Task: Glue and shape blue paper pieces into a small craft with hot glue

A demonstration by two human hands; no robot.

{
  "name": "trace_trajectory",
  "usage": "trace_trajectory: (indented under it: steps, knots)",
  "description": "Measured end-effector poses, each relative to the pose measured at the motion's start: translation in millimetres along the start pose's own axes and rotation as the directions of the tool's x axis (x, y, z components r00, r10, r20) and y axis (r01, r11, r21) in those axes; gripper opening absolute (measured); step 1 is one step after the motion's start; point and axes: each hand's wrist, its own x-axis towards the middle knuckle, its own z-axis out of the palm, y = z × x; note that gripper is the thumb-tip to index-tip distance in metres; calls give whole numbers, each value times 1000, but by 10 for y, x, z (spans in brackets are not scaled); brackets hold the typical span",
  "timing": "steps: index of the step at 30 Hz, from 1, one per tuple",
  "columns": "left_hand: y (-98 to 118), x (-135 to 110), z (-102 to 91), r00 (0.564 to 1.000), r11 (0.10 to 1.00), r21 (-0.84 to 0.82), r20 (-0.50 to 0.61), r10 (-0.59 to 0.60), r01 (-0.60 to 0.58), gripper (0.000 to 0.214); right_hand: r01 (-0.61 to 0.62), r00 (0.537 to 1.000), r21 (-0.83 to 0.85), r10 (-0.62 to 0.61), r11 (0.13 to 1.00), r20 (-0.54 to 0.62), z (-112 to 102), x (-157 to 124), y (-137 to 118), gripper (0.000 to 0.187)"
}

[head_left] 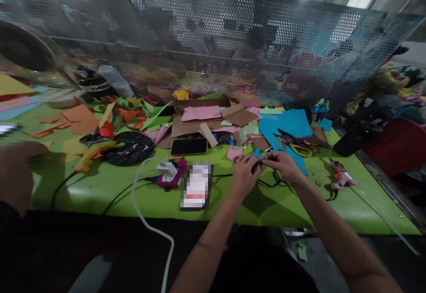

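My left hand (244, 175) and my right hand (283, 165) meet over the green table (133, 202), fingertips close together. Both are closed in a pinch around something small and dark, perhaps purplish, mostly hidden by the fingers. A black cable (270, 184) lies on the table just below them. Beyond my fingers are scraps of blue paper (282, 124) and pink paper (234, 152). Yellow-handled scissors (301, 150) rest to the right of my right hand. A lit phone (196, 186) lies left of my left hand.
Farther right lies a pink glue gun (342, 176). On the left are a yellow glue gun (93, 156), a black round tray (128, 148), a magenta power strip (170, 177) and another person's arm (15, 173). A dark phone (189, 146) and a perforated metal screen (213, 62) stand beyond.
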Motion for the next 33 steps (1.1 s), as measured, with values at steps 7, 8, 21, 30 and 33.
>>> trace_trajectory:
  steps: [7,8,21,30,33]
  knots:
    - [-23,8,12,999,998,-42,-7,-48,47,11,-131,991,140,125,981,52,0,-13,-64,36]
    - [-24,12,14,998,997,-57,-10,-57,56,12,-135,990,151,128,979,54,0,-16,-79,36]
    - [-25,4,17,996,990,-123,-34,-80,75,10,28,999,12,-29,1000,34,20,-45,-75,24]
    - [-20,0,-4,994,992,-87,-47,-95,91,13,-103,995,211,96,972,40,56,-41,-47,23]
    - [-13,-3,-17,994,993,-68,-39,-103,100,14,-160,987,317,149,935,57,58,-23,-51,23]
